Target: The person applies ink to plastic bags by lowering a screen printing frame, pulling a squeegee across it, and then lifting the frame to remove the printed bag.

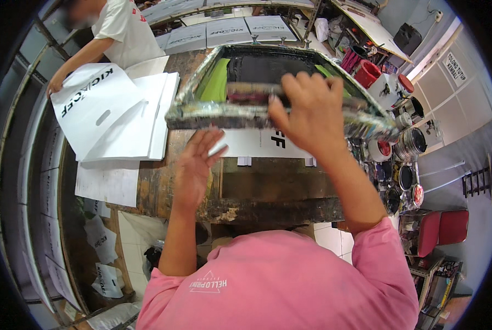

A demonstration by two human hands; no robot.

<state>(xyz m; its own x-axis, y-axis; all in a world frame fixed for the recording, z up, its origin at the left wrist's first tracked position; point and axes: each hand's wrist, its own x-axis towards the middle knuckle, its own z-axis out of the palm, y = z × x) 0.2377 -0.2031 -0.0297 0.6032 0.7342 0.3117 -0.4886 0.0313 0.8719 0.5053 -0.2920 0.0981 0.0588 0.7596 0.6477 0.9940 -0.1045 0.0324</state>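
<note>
A paint-smeared screen printing frame (224,116) is tilted over the worktable, its near edge raised. Black ink covers the mesh (257,65), with green tape strips (215,81) along the sides. My right hand (314,113) is closed around a squeegee (248,92) with a wooden handle, just behind the frame's near bar; the fingers' far side is hidden. Below that bar, my left hand (196,159) is open with fingers spread, near the left end of a white printed sheet or bag (246,142). Most of this white piece lies hidden under the frame.
At the left, another person (127,33) holds a printed white bag (92,104) over a white stack (163,115). Ink cans (411,143) and a red bucket (367,73) crowd the right side. Racks (50,220) of printed bags stand left; a red chair (430,234) is at right.
</note>
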